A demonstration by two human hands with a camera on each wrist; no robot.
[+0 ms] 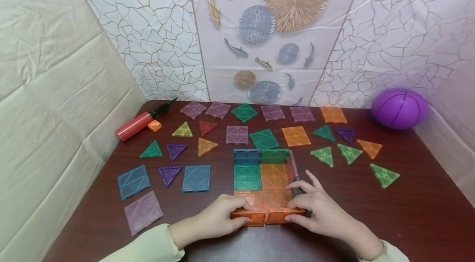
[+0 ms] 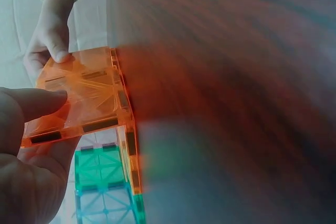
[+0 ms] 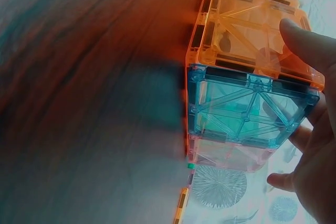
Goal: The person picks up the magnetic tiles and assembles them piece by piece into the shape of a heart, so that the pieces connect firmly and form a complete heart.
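Note:
On the table stands a box-like build of clear magnetic tiles. Its base has a green square (image 1: 247, 177) and orange squares (image 1: 273, 174); a blue tile (image 1: 246, 156) and a green tile (image 1: 275, 156) stand upright at the back. Along the right side stand a blue tile (image 3: 236, 108) and a pink tile (image 3: 226, 153). My left hand (image 1: 222, 214) pinches the left orange front tile (image 1: 255, 218) between thumb and fingers. My right hand (image 1: 322, 209) pinches the right orange front tile (image 1: 276, 216), its other fingers beside the right wall. Both front tiles stand upright.
Loose square tiles, such as a blue one (image 1: 196, 178) and a pink one (image 1: 144, 212), and several triangles (image 1: 322, 156) lie around the build. A red pump (image 1: 134, 126) and small orange block (image 1: 154, 125) lie at back left, a purple ball (image 1: 399, 108) at back right.

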